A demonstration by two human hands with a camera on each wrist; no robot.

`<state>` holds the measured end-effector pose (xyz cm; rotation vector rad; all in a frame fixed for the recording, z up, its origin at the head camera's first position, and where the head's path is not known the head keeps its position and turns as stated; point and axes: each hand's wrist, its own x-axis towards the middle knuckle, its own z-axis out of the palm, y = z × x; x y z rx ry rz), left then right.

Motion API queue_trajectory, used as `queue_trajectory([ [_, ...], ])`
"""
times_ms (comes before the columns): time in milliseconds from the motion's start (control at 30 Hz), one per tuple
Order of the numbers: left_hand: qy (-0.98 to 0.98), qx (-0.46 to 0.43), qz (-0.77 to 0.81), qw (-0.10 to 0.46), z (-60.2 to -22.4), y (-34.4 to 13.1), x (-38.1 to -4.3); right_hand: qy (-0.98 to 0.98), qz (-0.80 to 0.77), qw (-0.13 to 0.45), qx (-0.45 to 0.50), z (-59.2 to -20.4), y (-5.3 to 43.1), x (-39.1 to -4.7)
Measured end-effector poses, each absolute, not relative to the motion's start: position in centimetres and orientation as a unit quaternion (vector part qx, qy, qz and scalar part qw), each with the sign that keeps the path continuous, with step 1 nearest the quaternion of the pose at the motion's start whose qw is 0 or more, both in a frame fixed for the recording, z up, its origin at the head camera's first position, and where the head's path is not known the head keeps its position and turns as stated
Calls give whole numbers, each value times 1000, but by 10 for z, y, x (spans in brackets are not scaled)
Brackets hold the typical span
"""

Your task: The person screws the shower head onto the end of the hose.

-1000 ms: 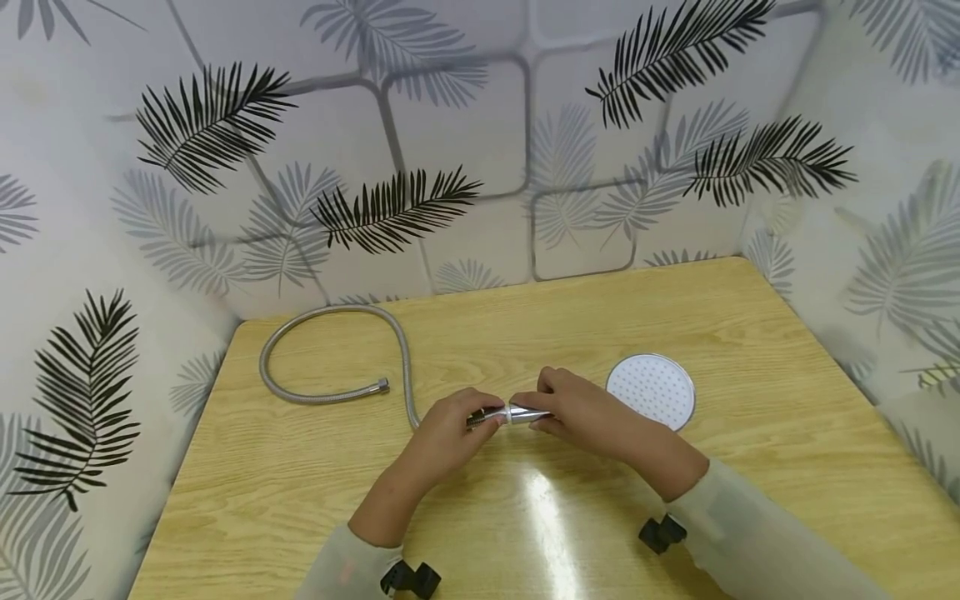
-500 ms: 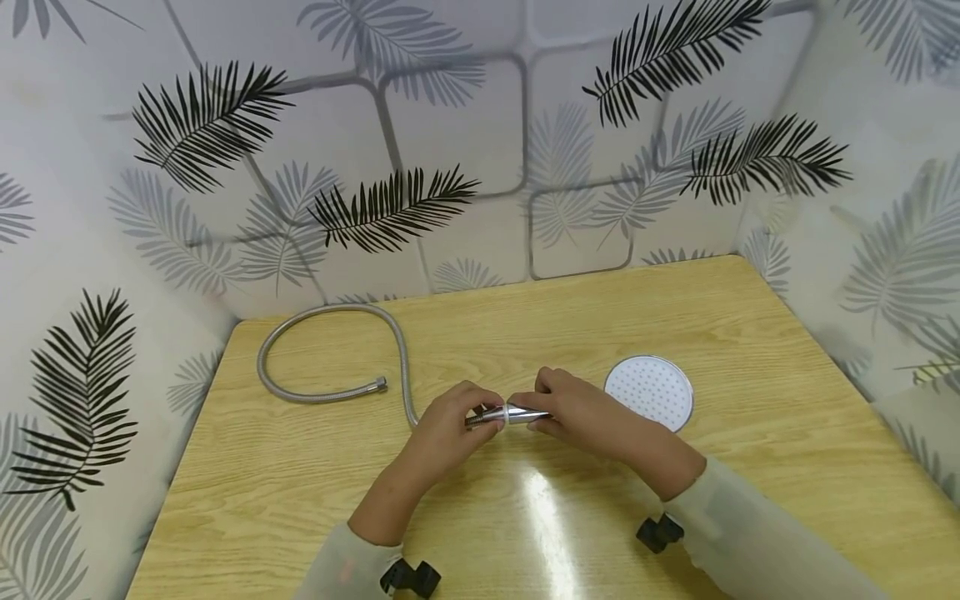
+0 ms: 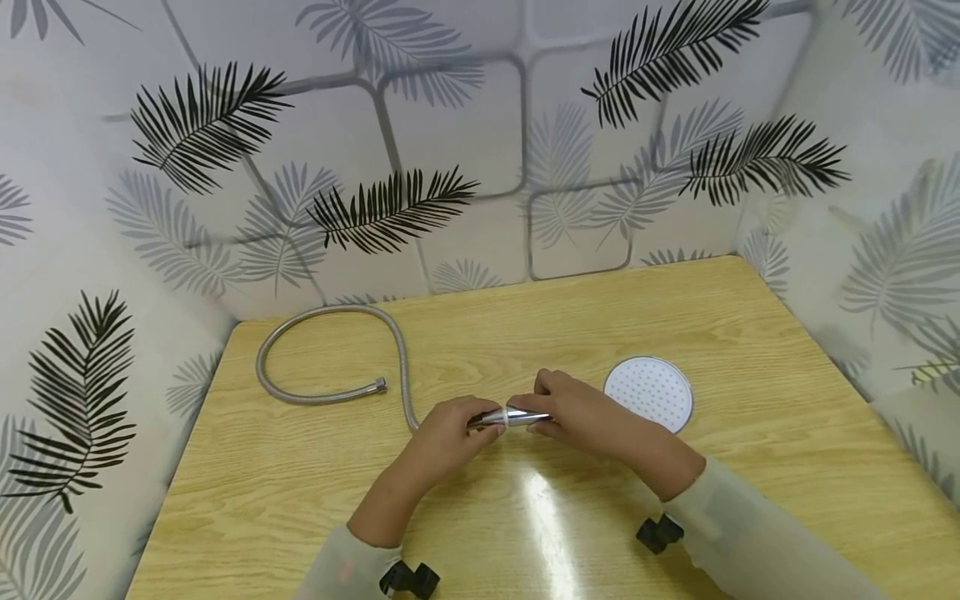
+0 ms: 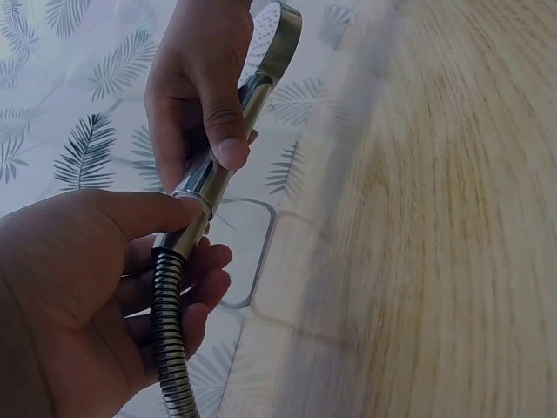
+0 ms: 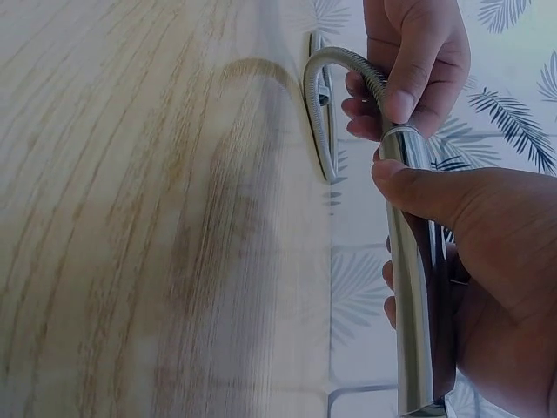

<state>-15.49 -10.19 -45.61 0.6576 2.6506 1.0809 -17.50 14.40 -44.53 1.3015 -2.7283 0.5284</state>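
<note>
My right hand (image 3: pixel 581 408) grips the chrome handle of a shower head (image 3: pixel 648 393), whose round white nozzle face points up at the right. In the right wrist view the shiny handle (image 5: pixel 419 287) runs along the palm with the thumb on top. My left hand (image 3: pixel 450 429) pinches the metal end fitting (image 4: pixel 180 235) of a flexible shower hose (image 4: pixel 170 331) between thumb and fingers. That fitting sits end to end with the handle's lower end, a pale ring showing at the joint. The ribbed hose hangs from the left hand's fingers.
The rest of the shower hose (image 3: pixel 330 308) loops over the left of the wooden table (image 3: pixel 300 500), its free end nut (image 3: pixel 381 385) lying inside the loop. Leaf-patterned walls (image 3: pixel 465 233) rise behind and beside the table. A dark clip-like device (image 3: pixel 660 533) sits at each sleeve.
The left hand's fingers have shifted slightly around the hose fitting. The right hand, shower head and hose loop stay almost in place.
</note>
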Motion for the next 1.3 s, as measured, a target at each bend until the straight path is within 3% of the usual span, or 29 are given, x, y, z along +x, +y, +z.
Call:
queue_trajectory([
  [267, 895, 223, 374, 97, -456, -102, -154, -893, 176, 17, 415, -445, 143, -174],
  [1300, 885, 227, 397, 87, -454, -103, -151, -884, 189, 28, 427, -450, 144, -172],
])
